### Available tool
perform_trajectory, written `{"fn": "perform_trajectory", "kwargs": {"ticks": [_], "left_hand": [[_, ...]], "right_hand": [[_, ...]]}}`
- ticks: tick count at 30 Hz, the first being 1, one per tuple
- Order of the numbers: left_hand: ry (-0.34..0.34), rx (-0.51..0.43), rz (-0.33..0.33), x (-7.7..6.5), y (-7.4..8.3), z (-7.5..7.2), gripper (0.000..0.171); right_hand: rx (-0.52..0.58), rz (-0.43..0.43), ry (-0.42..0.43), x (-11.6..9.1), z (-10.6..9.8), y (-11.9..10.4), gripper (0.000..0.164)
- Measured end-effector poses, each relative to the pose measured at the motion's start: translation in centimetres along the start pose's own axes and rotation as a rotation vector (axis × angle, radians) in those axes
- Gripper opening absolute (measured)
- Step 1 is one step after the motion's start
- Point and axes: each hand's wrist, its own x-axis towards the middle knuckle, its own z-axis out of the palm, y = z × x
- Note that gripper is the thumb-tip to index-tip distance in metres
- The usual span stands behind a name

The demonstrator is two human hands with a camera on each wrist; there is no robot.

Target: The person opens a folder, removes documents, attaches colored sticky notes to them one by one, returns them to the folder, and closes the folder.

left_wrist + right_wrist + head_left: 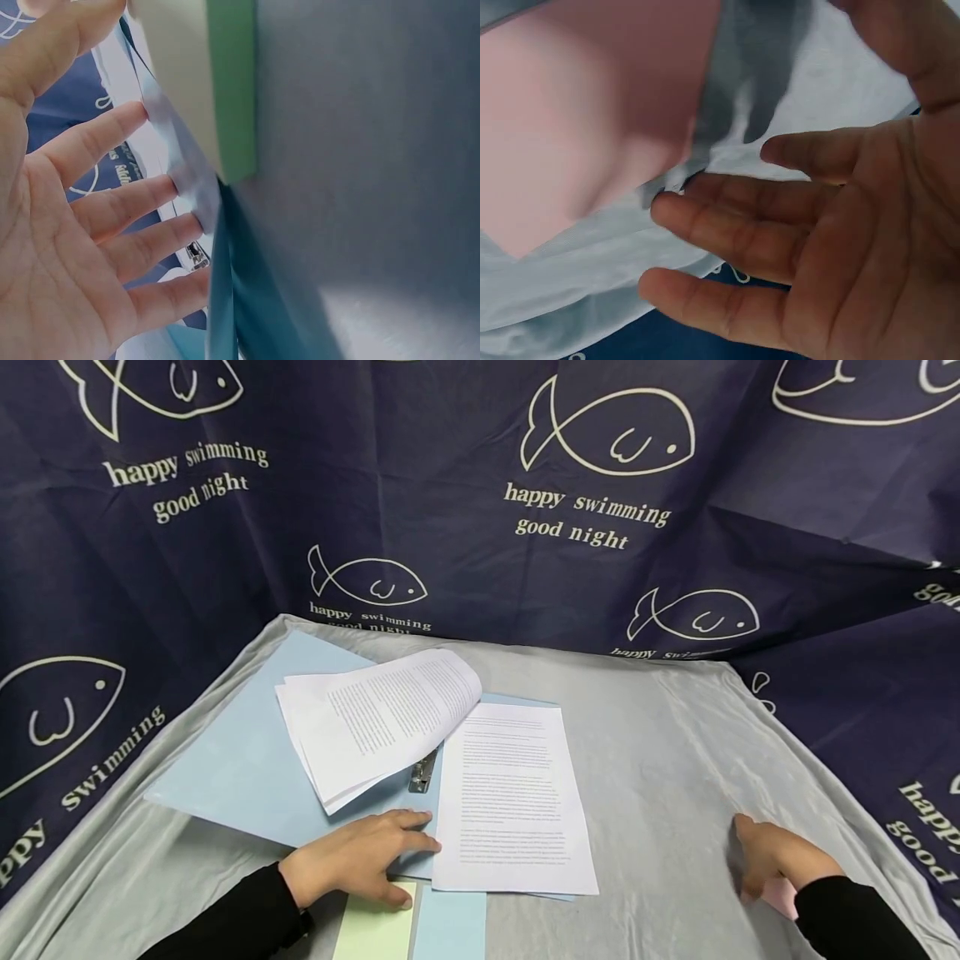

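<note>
A blue folder (240, 760) lies spread on the table with a metal clip (422, 774) at its fold. Printed sheets (510, 802) lie on its right side, and other printed pages (390, 710) curl over to the left. My left hand (356, 860), fingers spread and relaxed, rests at the folder's lower edge; its fingertips reach the sheets' left edge. Just below its thumb is a pale green pad (375, 922), whose green side shows in the left wrist view. My right hand (783, 858) has loosely extended fingers beside a pink paper piece (570, 112), largely hidden in the head view.
A light blue paper strip (450, 927) lies right of the green pad, at the near edge of view. Grey cloth (660, 777) covers the table. Dark blue fabric (465, 468) with fish drawings hangs behind and along both sides.
</note>
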Motion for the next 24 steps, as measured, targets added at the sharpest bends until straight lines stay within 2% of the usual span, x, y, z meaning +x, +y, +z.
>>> {"fn": "perform_trajectory", "kwargs": {"ticks": [4, 6, 16, 24], "left_hand": [[0.001, -0.01, -0.003, 0.0, 0.0, 0.0, 0.06], [-0.002, -0.019, -0.006, 0.0, 0.1, -0.1, 0.06], [-0.007, -0.022, -0.015, -0.1, 0.1, 0.1, 0.06], [-0.006, -0.037, -0.012, 0.0, 0.1, 0.1, 0.06]], "right_hand": [[-0.027, 0.018, 0.016, -0.3, 0.2, 0.6, 0.057], [-0.031, 0.023, 0.018, -0.4, 0.3, 0.7, 0.049], [-0.04, 0.037, 0.038, -0.7, 0.9, 0.8, 0.044], [-0.062, 0.04, 0.013, -0.7, 1.2, 0.5, 0.043]]}}
